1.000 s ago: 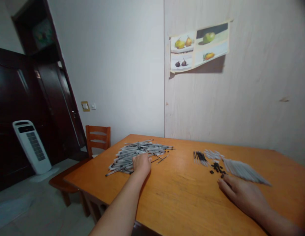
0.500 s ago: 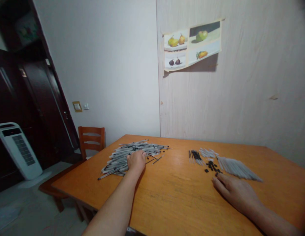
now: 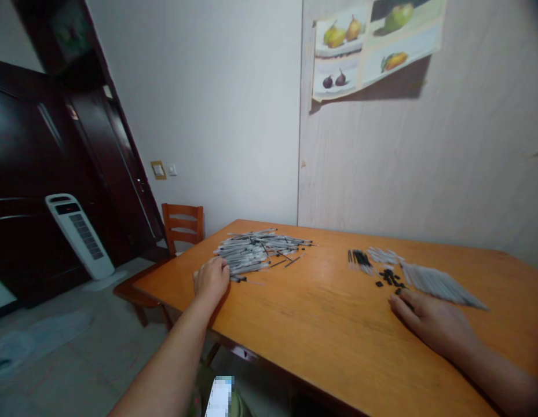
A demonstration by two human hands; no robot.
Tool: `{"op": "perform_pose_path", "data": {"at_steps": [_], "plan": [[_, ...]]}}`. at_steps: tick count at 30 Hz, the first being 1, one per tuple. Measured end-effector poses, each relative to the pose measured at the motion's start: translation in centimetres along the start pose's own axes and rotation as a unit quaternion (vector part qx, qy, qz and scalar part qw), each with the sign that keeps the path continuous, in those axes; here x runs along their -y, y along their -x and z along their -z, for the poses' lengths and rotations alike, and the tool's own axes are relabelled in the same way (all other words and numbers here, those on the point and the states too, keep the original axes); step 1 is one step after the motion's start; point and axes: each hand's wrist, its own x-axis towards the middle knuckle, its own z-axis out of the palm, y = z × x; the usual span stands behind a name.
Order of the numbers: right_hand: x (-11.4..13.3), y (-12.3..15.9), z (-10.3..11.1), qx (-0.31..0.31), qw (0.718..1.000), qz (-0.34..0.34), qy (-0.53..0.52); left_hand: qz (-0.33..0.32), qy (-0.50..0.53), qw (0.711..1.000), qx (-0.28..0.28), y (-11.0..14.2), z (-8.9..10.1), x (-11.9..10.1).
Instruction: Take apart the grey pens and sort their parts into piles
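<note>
My left hand (image 3: 211, 279) is at the near left edge of a heap of thin grey-and-black pens (image 3: 246, 253), against their ends. Its fingers curl down out of sight, so what they grip is hidden. On the right, my right hand (image 3: 434, 315) rests on the table, fingers bent and drawn together. A small black piece (image 3: 398, 291) shows right at its fingertips; whether it is held is unclear. Just beyond lie several loose black pieces (image 3: 389, 276) and a neat row of clear tubes (image 3: 442, 284).
Behind the black pieces lie short black sticks (image 3: 361, 259) with clear ends and short clear pieces (image 3: 384, 255). The wooden table (image 3: 303, 324) has its near edge at my front. A wooden chair (image 3: 183, 226) and a white upright appliance (image 3: 81, 237) stand left.
My left hand has shifted from on top of the heap to its near left edge. Pens that stuck out there now lie closer in. My right hand stays put; the view has swung left and down.
</note>
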Motion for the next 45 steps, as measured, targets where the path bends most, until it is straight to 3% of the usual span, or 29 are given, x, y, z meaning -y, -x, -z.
{"op": "perform_pose_path", "data": {"at_steps": [4,10,21,31,37,45], "plan": [[0.0,-0.1,0.4,0.05,0.998,-0.007,0.024,0.007,-0.021,1.0,0.008,1.0,0.2,1.2],[0.0,-0.2,0.8,0.07,0.997,-0.015,0.035,0.033,-0.035,0.999,0.025,1.7,-0.3,1.7],[0.3,-0.1,1.9,0.099,0.992,-0.034,0.067,0.024,-0.059,0.998,0.021,1.6,-1.1,1.6],[0.6,-0.1,1.9,0.09,0.993,-0.024,0.067,0.012,-0.069,0.997,0.017,1.4,-1.4,1.7],[0.4,-0.1,1.5,0.08,0.995,-0.019,0.049,-0.006,-0.09,0.995,0.037,1.4,-0.9,1.5],[-0.1,-0.3,0.8,0.064,0.997,-0.008,0.031,-0.02,-0.087,0.996,0.022,1.9,-0.1,1.3]]}}
